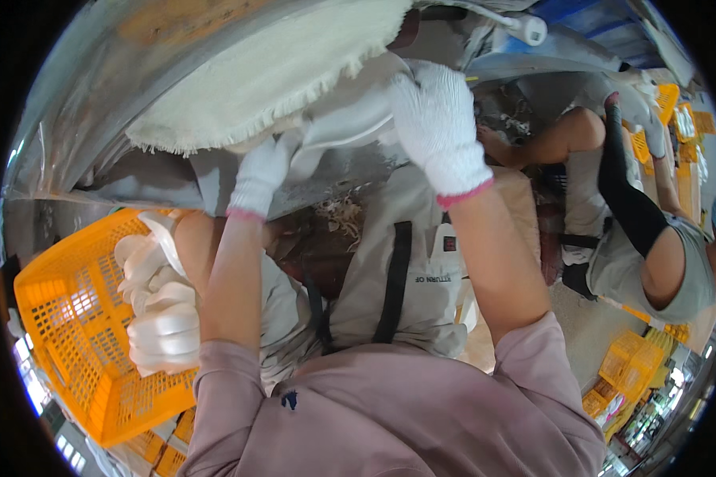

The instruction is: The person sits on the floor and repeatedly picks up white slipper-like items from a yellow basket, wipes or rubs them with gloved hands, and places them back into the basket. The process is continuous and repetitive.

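White disc [274, 79] and orange basket [64, 326] flank left hand [264, 171].

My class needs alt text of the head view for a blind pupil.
The left hand and right hand, in white knit gloves, hold a smooth white curved piece by a large, cream, frayed-edged cloth disc. An orange plastic basket of glossy white pieces is at left.

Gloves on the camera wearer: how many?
2: one on the left hand, at the left end of the glossy white piece; one on the right hand, at its right end.
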`<state>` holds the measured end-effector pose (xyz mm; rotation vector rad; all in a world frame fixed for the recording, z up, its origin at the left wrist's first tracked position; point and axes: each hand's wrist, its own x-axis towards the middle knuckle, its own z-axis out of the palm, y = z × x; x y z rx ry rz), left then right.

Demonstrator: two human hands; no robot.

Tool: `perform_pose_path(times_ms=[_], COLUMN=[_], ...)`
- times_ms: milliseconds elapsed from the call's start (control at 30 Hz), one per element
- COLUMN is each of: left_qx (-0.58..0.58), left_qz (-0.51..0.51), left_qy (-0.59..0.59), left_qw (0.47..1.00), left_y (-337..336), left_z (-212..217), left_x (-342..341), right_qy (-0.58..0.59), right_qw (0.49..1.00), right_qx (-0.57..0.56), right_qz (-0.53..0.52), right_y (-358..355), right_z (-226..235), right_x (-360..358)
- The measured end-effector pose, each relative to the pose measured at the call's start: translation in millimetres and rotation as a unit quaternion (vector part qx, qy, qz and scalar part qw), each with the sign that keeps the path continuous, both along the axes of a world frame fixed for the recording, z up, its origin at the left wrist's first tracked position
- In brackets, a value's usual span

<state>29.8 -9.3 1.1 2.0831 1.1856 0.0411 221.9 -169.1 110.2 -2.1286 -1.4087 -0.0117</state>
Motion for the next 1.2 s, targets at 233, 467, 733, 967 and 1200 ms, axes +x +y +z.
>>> perform_pose_path(times_ms=[233, 467, 733, 967, 1200], left_qx=[-0.380, -0.427, -0.096, -0.260, -0.589], left_qz=[0.185, 0.327, 0.059, 0.016, 0.067], left_qy=[-0.418, -0.491, -0.168, -0.408, -0.532], left_qw=[0.804, 0.685, 0.979, 0.875, 0.605], left_y=[-101, -85, -37, -81, -90], left_z=[20, 17, 31, 4, 19], left_x=[44, 141, 25, 84, 31], right_qy=[0.214, 0.155, 0.185, 0.121, -0.210], right_qw=[0.976, 0.961, 0.968, 0.992, 0.964], right_qx=[-0.025, 0.166, -0.043, 0.023, -0.129], right_qz=[0.008, -0.156, -0.166, -0.003, 0.101], right_y=[-32, -54, 19, -43, -81], right_z=[14, 16, -10, 22, -10], right_x=[-33, -39, 14, -27, -84])
